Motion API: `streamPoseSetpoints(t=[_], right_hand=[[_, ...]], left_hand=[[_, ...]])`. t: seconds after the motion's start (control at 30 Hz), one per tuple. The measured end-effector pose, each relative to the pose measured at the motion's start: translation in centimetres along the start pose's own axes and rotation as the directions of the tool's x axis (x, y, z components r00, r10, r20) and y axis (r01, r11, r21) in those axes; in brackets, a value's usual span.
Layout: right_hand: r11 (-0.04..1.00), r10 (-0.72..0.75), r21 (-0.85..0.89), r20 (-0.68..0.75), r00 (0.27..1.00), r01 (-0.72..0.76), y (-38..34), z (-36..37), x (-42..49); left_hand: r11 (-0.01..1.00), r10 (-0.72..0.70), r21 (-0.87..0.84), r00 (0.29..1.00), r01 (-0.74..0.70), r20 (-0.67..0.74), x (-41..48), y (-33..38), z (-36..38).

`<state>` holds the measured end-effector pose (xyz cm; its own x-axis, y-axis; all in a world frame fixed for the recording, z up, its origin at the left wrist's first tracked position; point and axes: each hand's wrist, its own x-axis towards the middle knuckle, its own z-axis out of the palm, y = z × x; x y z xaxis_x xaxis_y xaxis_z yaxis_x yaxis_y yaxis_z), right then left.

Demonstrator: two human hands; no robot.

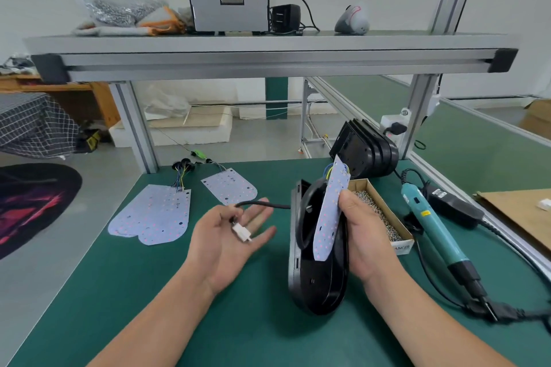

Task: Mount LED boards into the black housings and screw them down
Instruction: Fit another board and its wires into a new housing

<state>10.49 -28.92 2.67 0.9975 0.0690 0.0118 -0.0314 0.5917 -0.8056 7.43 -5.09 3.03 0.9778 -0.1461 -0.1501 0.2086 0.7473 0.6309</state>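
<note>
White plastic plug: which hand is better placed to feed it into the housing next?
Left, probably: the white plastic plug lies in the open left hand, while the right hand grips the black oval housing and the pale LED board.

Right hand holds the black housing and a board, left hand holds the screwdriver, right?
No. Head view: the screwdriver lies on the table; the left hand carries a white plug. The right hand does hold the black housing and board.
</note>
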Motion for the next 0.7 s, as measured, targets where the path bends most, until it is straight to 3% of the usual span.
streamPoseSetpoints(t=[0.07, 0.2, 0.3, 0.37, 0.4, 0.43, 0.5, 0.57, 0.63, 0.7], right_hand=[[0.999, 0.042, 0.002, 0.014, 0.999, -0.042, 0.2, 0.2, -0.1], [0.995, 0.1, -0.018, 0.076, 0.992, -0.099, 0.6, 0.9, -0.9], [0.994, 0.106, -0.047, 0.119, 0.987, -0.101, 0.6, 1.4, -1.2], [0.995, 0.097, -0.004, 0.098, 0.99, -0.097, 0.3, 1.1, -1.0], [0.996, 0.087, 0.018, 0.084, 0.993, -0.088, 0.0, 0.9, -0.8], [0.997, 0.073, 0.029, 0.076, 0.994, -0.075, -0.3, 0.7, -0.7], [0.998, 0.055, 0.037, 0.084, 0.995, -0.058, -0.7, 0.4, -0.6], [0.998, 0.049, 0.019, 0.105, 0.993, -0.052, -0.4, 0.5, -0.7], [0.998, 0.053, 0.023, 0.133, 0.99, -0.057, 0.3, 0.9, -0.9], [0.998, 0.06, 0.009, 0.154, 0.986, -0.062, 0.5, 1.5, -1.1]], left_hand=[[0.996, 0.003, -0.089, 0.993, 0.007, 0.121, -0.1, -0.1, 0.2], [0.986, 0.057, -0.164, 0.974, -0.021, 0.221, -0.3, 0.2, 0.5], [0.988, 0.122, -0.105, 0.987, -0.111, 0.106, -0.1, 0.3, 0.9], [0.953, 0.267, 0.156, 0.963, -0.259, -0.03, 0.2, 0.5, 0.9], [0.873, 0.36, 0.366, 0.932, -0.321, -0.042, 0.1, 0.8, 0.8], [0.729, 0.434, 0.59, 0.901, -0.347, -0.007, -0.2, 1.2, 0.5], [0.364, 0.436, 0.873, 0.888, -0.324, 0.147, -0.8, 1.8, -0.3], [0.033, 0.267, 0.959, 0.927, -0.282, 0.263, -1.4, 1.7, -0.3], [-0.26, 0.133, 0.929, 0.943, -0.265, 0.306, -1.6, 0.6, 0.7], [-0.346, 0.085, 0.899, 0.946, -0.268, 0.314, -1.5, -0.9, 1.8]])
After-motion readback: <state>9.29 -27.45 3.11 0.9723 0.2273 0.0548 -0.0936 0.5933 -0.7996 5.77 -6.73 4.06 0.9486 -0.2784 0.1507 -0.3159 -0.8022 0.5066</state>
